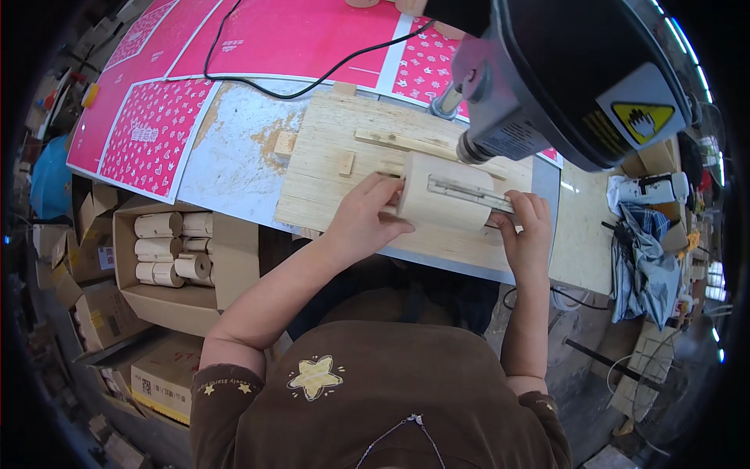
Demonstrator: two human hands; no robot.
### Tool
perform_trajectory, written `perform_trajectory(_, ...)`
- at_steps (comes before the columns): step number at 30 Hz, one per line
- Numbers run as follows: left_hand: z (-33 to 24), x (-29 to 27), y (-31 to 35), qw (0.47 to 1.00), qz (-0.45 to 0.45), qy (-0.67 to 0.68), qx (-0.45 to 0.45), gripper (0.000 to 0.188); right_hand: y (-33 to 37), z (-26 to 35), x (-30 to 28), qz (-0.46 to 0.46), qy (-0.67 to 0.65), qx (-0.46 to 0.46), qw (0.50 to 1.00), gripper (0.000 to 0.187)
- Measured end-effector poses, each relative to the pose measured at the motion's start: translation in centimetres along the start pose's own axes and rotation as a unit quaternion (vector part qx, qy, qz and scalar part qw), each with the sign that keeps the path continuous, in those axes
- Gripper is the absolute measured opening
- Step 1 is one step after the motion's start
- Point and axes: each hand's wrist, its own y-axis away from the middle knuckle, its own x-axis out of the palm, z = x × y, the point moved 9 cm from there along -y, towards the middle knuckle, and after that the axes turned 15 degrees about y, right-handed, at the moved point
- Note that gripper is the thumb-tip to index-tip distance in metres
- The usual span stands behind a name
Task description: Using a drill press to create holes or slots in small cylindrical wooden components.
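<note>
In a crowded workshop, pink printed sheets (297,39) cover the far part of a worn grey desk (242,129), a black cable (289,96) loops over them, and a cardboard box (168,306) of pale wooden pieces (159,250) stands at the near left. A plywood board (320,144) lies on the desk, with a narrow batten (391,141) along it, and a dark machine head (566,78) bearing a yellow warning label hangs over its right side. The wooden cylinder (439,206) is on the near part of this board, on its side just short of the batten and below the machine head. It looks stiff, fairly light and dry enough not to slip much, though its round wall could roll, so its two ends seem the surest places to take hold. The left hand (369,213) grasps the left end, fingers curled at the end face and thumb spread below; the right hand (525,228) pinches the outer end of a slotted strip (469,194) at the cylinder's right. The cylinder is thick and cream-coloured, smooth and plain, with the long strip running lengthwise over its upper side; whether that strip lies on the surface or sits in a recess is hard to tell here.
</note>
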Motion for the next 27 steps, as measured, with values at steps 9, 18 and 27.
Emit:
perform_trajectory(9,1.2,-2.8,-1.1,0.978,-0.072,-0.188,0.059,0.062,-2.7,1.8,1.4,-0.022,-0.026,-0.018,0.999,0.035)
perform_trajectory(18,1.4,-3.5,-1.6,0.982,-0.007,-0.173,0.073,0.054,-7.6,-6.0,-13.1,-0.308,-0.249,0.121,0.910,0.032)
perform_trajectory(27,1.6,-3.3,-1.6,0.981,-0.001,-0.178,0.072,0.053,-11.0,1.1,-16.4,-0.254,0.171,-0.130,0.943,0.024)
